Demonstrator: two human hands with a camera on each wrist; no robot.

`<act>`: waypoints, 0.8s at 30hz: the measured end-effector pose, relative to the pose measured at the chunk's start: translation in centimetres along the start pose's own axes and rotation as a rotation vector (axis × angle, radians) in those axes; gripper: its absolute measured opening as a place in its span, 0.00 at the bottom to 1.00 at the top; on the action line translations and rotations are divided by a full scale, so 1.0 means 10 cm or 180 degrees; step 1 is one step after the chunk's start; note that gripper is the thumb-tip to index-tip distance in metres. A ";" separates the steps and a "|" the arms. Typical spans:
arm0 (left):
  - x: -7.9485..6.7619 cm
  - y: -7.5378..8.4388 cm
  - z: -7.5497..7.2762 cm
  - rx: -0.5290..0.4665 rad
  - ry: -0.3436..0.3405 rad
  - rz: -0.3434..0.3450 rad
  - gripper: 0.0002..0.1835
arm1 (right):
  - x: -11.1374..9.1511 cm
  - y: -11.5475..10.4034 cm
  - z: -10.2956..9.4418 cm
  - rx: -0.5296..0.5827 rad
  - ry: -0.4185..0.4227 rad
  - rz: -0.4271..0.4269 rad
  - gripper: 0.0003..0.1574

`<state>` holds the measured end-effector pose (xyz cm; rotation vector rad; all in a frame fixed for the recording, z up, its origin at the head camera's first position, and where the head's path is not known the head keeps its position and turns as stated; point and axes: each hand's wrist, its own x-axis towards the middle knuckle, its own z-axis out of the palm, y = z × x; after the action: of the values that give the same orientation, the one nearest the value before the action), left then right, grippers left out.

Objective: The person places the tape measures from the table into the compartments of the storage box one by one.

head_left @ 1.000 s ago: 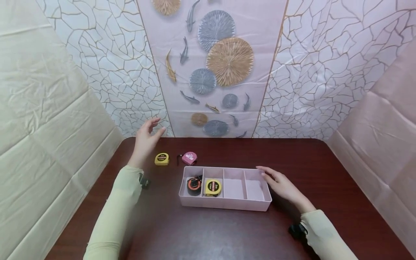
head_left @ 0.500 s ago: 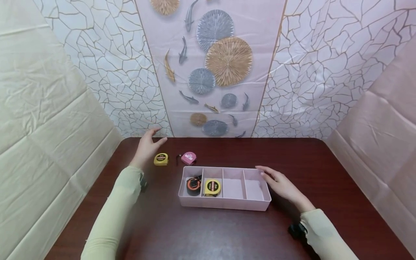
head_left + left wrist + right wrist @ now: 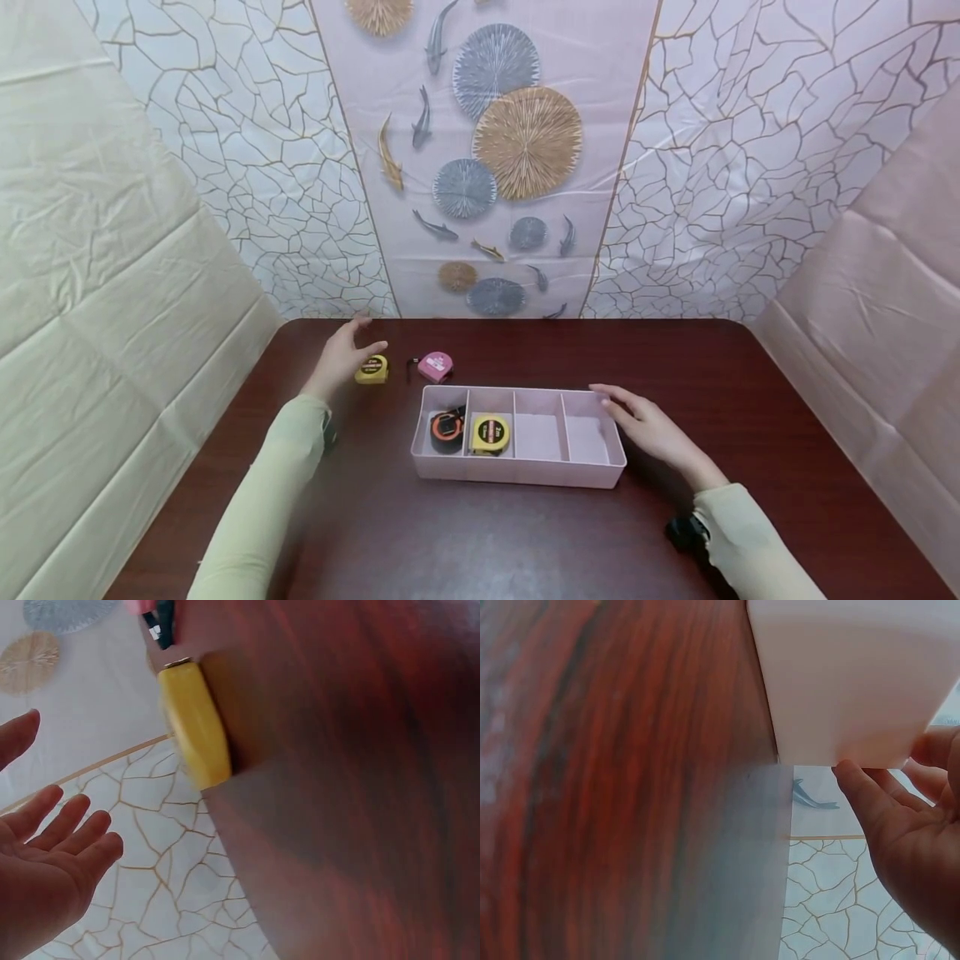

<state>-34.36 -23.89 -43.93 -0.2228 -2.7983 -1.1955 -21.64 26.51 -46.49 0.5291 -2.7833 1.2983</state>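
Note:
My left hand [image 3: 334,364] hovers with spread fingers just beside a yellow tape measure [image 3: 371,376] on the table, partly overlapping it in the head view. The left wrist view shows that hand [image 3: 49,862] with nothing between thumb and fingers, the yellow case standing on edge nearby. To its right lies a pink tape measure [image 3: 435,367] with a black strap. My right hand [image 3: 663,437] holds the far right corner of a pale pink divided box [image 3: 517,472], thumb against the end wall. An orange-and-black tape measure [image 3: 447,426] sits in the leftmost compartment, a yellow one [image 3: 491,434] beside it.
The dark red-brown table [image 3: 480,542] reaches back to a patterned cloth backdrop [image 3: 495,242]. Pale cloth walls [image 3: 112,333] rise at both sides. The two right compartments of the box hold no tape measure.
My left hand has come down from above the table's far edge toward the loose yellow tape measure, now partly covering it. The right hand and the box have stayed put.

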 end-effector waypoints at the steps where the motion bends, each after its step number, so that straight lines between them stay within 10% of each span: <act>1: 0.00 -0.01 0.01 0.0021 -0.0023 -0.0006 0.38 | 0.00 0.00 0.00 -0.0006 0.0001 0.0002 0.25; 24: -0.09 -0.24 0.14 -0.0262 -0.0661 -0.0274 0.42 | 0.00 0.02 -0.01 0.0191 -0.0003 0.0245 0.29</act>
<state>-33.95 -24.59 -46.74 -0.2482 -2.9649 -1.3835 -21.69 26.68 -46.60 0.4290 -2.7993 1.4007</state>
